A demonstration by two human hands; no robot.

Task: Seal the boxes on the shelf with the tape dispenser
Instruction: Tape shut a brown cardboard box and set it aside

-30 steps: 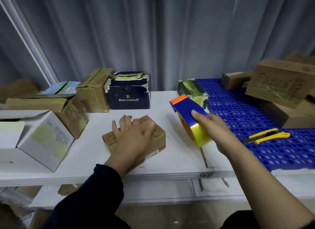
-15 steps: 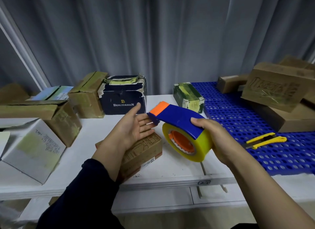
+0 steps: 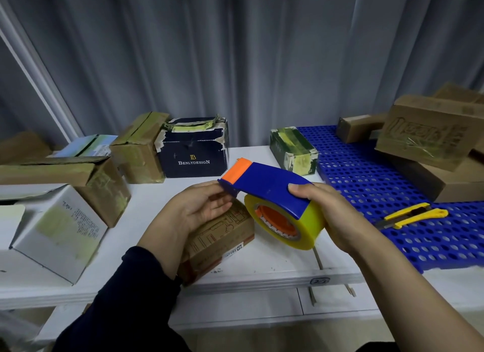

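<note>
My right hand [image 3: 332,215] grips the tape dispenser [image 3: 269,184], a blue cover with an orange tip over a yellow tape roll [image 3: 285,226], held above the white shelf [image 3: 262,262]. My left hand [image 3: 199,207] reaches to the dispenser's orange front end, fingers curled at the blade edge; whether it pinches tape I cannot tell. Under my left hand lies a small brown cardboard box [image 3: 220,236] near the shelf's front edge.
Several boxes stand behind and left: a dark Benlydesign box [image 3: 193,152], a brown box [image 3: 136,147], a white box [image 3: 57,228], a green box [image 3: 293,150]. Right, a blue perforated mat [image 3: 387,189] carries a yellow utility knife [image 3: 411,215] and stacked brown boxes [image 3: 429,134].
My left hand lifted off the small brown box and came up to the dispenser's front end. My right hand brought the dispenser leftward, over the box.
</note>
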